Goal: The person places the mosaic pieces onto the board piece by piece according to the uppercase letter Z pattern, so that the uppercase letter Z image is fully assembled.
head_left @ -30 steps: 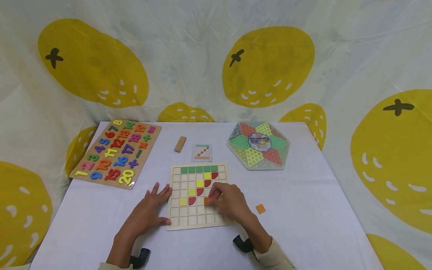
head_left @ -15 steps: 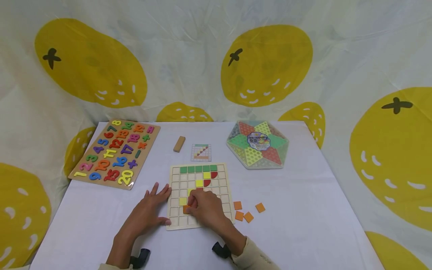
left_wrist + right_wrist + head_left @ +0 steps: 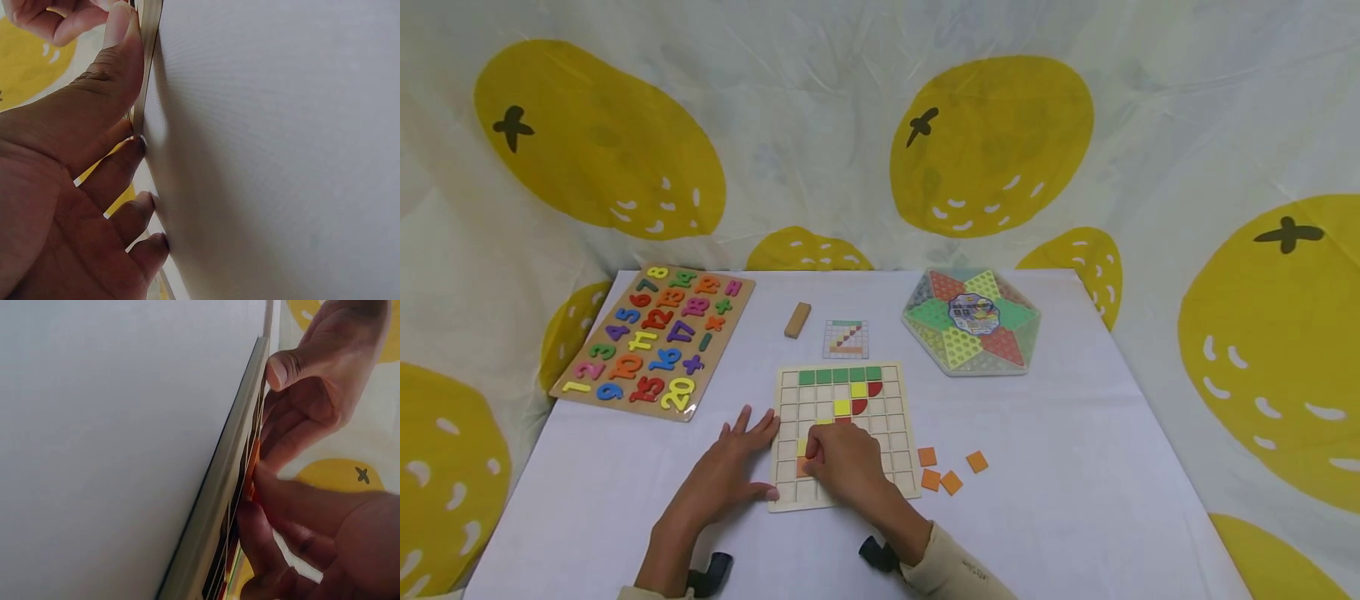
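Note:
A wooden grid board (image 3: 901,433) lies on the white table. Green squares (image 3: 839,376) line its far row, with yellow squares (image 3: 842,407) and red quarter-round pieces (image 3: 875,389) stepping down diagonally, partly behind my right hand. That right hand (image 3: 850,467) pinches an orange square tile (image 3: 802,467) low over the grid's left part, just below a yellow square. In the right wrist view, its thumb and finger touch the orange tile (image 3: 253,461) at the board's surface. My left hand (image 3: 726,471), fingers spread, rests against the board's left edge, its thumb at the near left corner.
Several loose orange tiles (image 3: 930,480) lie right of the board. Beyond it are a small pattern card (image 3: 846,340) and a wooden block (image 3: 798,320). A number puzzle (image 3: 658,342) lies at the back left, a hexagonal Chinese checkers board (image 3: 973,322) at the back right.
My right hand has moved left across the grid with an orange tile, uncovering loose orange tiles right of the board. The left hand has stayed at the board's edge.

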Demonstrator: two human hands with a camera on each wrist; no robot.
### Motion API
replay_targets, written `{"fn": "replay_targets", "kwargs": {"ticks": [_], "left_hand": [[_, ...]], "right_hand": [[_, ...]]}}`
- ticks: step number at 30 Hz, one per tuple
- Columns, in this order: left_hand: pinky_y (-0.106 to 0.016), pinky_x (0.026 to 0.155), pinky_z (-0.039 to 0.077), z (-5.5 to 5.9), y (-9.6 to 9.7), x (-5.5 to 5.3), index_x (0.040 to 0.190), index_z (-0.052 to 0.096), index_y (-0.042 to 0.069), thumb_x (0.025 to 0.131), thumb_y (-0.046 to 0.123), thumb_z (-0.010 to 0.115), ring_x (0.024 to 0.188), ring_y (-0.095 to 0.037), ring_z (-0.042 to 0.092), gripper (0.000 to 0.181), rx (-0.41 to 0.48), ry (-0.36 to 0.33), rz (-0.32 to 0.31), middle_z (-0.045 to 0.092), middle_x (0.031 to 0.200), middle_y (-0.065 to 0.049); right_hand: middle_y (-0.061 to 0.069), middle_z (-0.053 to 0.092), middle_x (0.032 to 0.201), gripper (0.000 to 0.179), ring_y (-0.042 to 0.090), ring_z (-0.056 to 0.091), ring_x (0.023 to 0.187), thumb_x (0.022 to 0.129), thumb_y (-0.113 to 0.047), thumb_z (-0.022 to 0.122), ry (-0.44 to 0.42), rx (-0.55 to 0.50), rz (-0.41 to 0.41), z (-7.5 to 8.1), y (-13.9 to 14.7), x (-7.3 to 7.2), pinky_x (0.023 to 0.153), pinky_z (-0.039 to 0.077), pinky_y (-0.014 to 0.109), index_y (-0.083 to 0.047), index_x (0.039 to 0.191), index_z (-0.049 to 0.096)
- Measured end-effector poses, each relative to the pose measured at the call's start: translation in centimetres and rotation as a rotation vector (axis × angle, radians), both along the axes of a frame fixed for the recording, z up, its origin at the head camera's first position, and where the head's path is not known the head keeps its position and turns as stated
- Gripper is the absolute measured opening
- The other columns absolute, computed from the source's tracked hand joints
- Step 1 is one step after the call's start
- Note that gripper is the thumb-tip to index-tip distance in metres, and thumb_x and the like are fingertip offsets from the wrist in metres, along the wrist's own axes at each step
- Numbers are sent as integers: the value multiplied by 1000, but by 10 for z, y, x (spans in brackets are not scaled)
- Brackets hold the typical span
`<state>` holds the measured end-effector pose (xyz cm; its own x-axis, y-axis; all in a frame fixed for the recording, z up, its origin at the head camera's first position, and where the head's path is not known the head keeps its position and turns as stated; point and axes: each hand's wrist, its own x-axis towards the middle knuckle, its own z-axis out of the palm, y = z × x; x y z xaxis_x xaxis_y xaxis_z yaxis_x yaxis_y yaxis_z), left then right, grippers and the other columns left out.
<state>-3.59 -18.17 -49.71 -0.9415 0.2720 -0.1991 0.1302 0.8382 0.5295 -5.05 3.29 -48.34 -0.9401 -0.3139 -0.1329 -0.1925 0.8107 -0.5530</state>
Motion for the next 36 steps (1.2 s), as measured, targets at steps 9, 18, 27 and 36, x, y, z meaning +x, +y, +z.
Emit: {"fn": "replay_targets", "kwargs": {"ticks": [9, 18, 27, 36], "left_hand": [[-65, 129, 16, -2, 0, 0, 160, 46, 17, 69, 40, 99, 165, -42, 13, 108, 11, -6, 9, 36, 169, 0], [-64, 130, 15, -2, 0, 0, 161, 44, 18, 69, 39, 100, 166, -40, 12, 110, 4, -5, 13, 35, 170, 2], [-63, 130, 15, -3, 0, 0, 162, 43, 19, 69, 37, 100, 166, -39, 11, 110, -2, -13, 18, 34, 170, 3], [-62, 131, 15, -4, -1, -1, 161, 42, 19, 69, 36, 100, 167, -38, 11, 110, 2, -22, 19, 34, 170, 3]], "right_hand": [[-17, 56, 67, 14, 5, 51, 70, 86, -25, 89, -35, -33, 18, 2, 12, 2, 62, 39, 25, -25, 91, 77], [-17, 68, 76, 20, 8, 58, 78, 85, -22, 90, -35, -196, -85, 13, 58, 3, 69, 44, 27, -24, 101, 78], [-9, 73, 86, 24, 14, 54, 75, 83, -13, 90, -29, -202, -230, 16, 117, 3, 66, 43, 26, -21, 102, 78], [-4, 70, 96, 27, 17, 60, 89, 80, -15, 93, -65, -28, -335, 11, 155, 6, 75, 45, 32, -23, 102, 79]]}}
